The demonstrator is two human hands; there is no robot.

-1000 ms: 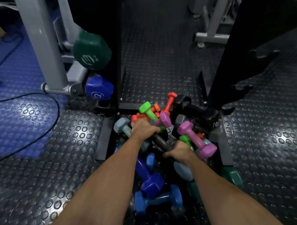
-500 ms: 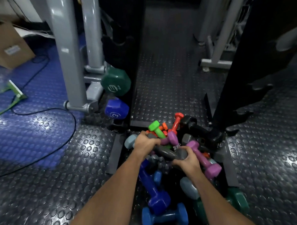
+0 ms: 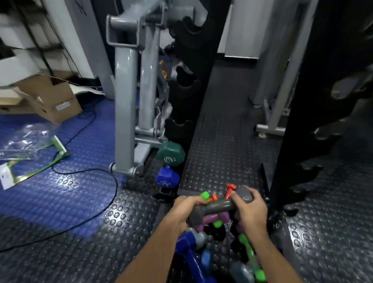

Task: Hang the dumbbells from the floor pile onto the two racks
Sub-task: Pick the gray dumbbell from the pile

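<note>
Left to right: the left rack point(image 3: 186, 111) already carries a green dumbbell point(image 3: 170, 153) with a blue dumbbell point(image 3: 167, 179) on the peg below; the cradles above them look free. Both hands have the grey dumbbell point(image 3: 221, 205) lifted just above the floor pile point(image 3: 209, 253). Left hand point(image 3: 185, 210) has its fingers curled round the left head and the start of the bar; right hand point(image 3: 249, 207) wraps the right head, thumb over the top. Risks, as I judge them: the grip is on the heads, not the bar, so a shift in weight could let it roll out and drop back into the pile — toes and fingers are right under it. The pile itself is loose: purple, green, orange and blue pieces stacked at angles, and anything leaning on the grey one may slide once it clears. The right rack point(image 3: 304, 119) stands close, its hooks pointing out — easy to clip a knuckle on the swing up. Its lower hooks look empty; higher up is too blurred to call.
</note>
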